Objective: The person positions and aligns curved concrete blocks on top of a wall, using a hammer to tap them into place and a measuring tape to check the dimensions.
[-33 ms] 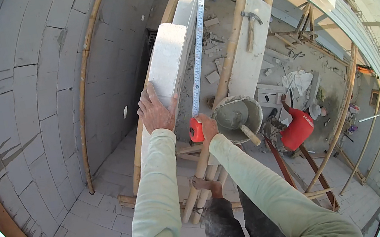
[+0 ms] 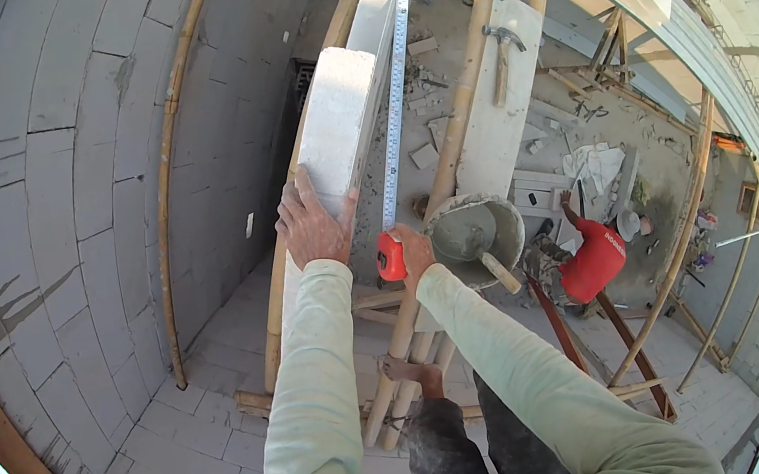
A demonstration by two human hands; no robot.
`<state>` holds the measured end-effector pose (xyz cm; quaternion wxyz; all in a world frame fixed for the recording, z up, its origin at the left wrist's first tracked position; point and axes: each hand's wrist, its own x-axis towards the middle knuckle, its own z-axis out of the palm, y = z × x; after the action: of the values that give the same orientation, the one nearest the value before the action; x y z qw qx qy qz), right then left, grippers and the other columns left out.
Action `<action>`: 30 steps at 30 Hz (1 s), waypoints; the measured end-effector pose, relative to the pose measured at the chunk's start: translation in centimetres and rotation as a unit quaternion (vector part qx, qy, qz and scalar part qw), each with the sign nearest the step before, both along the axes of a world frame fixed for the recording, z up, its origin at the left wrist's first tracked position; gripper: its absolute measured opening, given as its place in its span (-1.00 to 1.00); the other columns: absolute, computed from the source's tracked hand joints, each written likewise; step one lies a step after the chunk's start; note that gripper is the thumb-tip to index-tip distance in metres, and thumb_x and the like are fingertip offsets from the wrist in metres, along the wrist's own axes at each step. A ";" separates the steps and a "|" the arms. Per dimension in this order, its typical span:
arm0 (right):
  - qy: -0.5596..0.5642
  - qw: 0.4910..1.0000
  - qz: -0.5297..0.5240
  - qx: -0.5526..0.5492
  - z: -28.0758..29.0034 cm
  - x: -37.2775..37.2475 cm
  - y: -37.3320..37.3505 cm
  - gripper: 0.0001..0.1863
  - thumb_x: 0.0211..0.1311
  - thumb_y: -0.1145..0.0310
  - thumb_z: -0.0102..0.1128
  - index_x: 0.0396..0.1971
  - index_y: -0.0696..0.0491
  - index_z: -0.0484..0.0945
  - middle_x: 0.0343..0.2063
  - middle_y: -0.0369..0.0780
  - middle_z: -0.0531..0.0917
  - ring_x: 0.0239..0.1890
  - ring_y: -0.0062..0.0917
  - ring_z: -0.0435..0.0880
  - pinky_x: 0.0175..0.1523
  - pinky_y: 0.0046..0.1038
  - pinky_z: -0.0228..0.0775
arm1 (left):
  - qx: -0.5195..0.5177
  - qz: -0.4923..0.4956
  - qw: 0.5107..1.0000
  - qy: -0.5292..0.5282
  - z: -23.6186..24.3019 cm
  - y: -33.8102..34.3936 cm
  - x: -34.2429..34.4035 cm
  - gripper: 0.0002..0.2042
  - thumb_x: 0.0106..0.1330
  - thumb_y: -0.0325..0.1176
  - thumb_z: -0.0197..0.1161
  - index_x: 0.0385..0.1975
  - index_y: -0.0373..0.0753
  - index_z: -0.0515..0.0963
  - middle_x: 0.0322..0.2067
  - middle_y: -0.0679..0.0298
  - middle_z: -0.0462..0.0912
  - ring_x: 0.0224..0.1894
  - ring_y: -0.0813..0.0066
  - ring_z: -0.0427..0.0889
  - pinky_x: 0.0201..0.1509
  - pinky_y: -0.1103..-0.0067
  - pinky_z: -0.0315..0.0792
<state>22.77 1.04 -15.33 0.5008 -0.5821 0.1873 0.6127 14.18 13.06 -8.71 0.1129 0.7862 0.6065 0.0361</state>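
My right hand [image 2: 416, 253] is wrapped round a red tape measure [image 2: 390, 257]. Its white-and-blue blade [image 2: 395, 97] runs out away from me, alongside the top of a narrow block wall. My left hand [image 2: 314, 223] lies with spread fingers on the near end of a pale lightweight block [image 2: 336, 107], thumb toward the block's right side. That block sits on the wall top. Just right of my right hand stands a bucket [image 2: 511, 224] of grey mortar, with a wooden-handled trowel [image 2: 499, 272] in it.
Bamboo scaffold poles [image 2: 470, 69] run beside the wall, bearing a white board [image 2: 505, 113] with a claw hammer [image 2: 501, 63] on it. My bare foot [image 2: 411, 369] rests on bamboo poles. Far below, a person in a red shirt [image 2: 595, 266] crouches among rubble. A tall block wall [image 2: 44, 235] rises left.
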 end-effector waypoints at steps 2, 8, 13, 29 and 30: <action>0.010 1.000 0.012 0.004 -1.2 0.0 0.8 -0.74 -0.07 0.25 0.07 -0.40 0.11 0.48 -0.53 -0.28 0.43 -0.54 -0.52 0.42 -0.45 -0.38 0.37 | 0.010 -0.004 1.000 0.007 -0.3 -0.2 -0.3 -0.23 0.13 0.13 0.13 0.23 -0.23 0.08 0.02 0.02 0.30 0.07 0.06 0.30 0.11 0.22 0.19; -0.017 0.997 0.073 -0.007 -2.6 -3.3 1.3 -0.81 0.03 0.25 0.07 -0.46 0.07 0.47 -0.52 -0.26 0.47 -0.52 -0.53 0.50 -0.42 -0.43 0.45 | 0.017 -0.005 0.999 0.037 -0.4 -0.3 -2.0 -0.23 0.11 0.12 0.15 0.22 -0.22 0.08 0.03 0.03 0.30 0.05 0.10 0.31 0.06 0.23 0.22; -0.130 0.982 0.069 0.122 -11.3 -1.7 -1.5 -0.78 -0.02 0.31 0.05 -0.37 0.09 0.46 -0.47 -0.22 0.48 -0.45 -0.48 0.52 -0.39 -0.32 0.40 | 0.009 -0.014 1.000 -0.001 -0.4 0.0 1.0 -0.21 0.09 0.10 0.18 0.23 -0.23 0.07 0.03 0.00 0.29 0.03 0.07 0.32 0.03 0.22 0.24; 0.084 0.996 0.001 0.018 -3.8 -4.9 2.8 -0.81 0.16 0.32 -0.07 -0.32 0.10 0.43 -0.37 -0.23 0.52 -0.32 -0.50 0.54 -0.20 -0.37 0.46 | -0.001 0.009 1.000 0.015 -0.2 -0.3 -2.3 -0.19 0.05 0.17 0.19 0.24 -0.16 0.09 0.04 0.01 0.29 0.05 0.12 0.32 0.06 0.27 0.21; 0.062 0.998 -0.004 0.025 -4.6 -5.3 2.3 -0.83 0.09 0.34 0.00 -0.35 0.10 0.44 -0.40 -0.20 0.51 -0.35 -0.45 0.55 -0.25 -0.36 0.46 | -0.003 0.010 1.000 0.016 -0.2 -0.3 -2.3 -0.19 0.05 0.17 0.19 0.23 -0.16 0.10 0.04 0.02 0.29 0.05 0.12 0.32 0.06 0.27 0.21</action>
<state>17.50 3.37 -19.93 0.5050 -0.5292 0.2053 0.6502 11.88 12.77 -8.92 0.1052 0.7802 0.6162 0.0232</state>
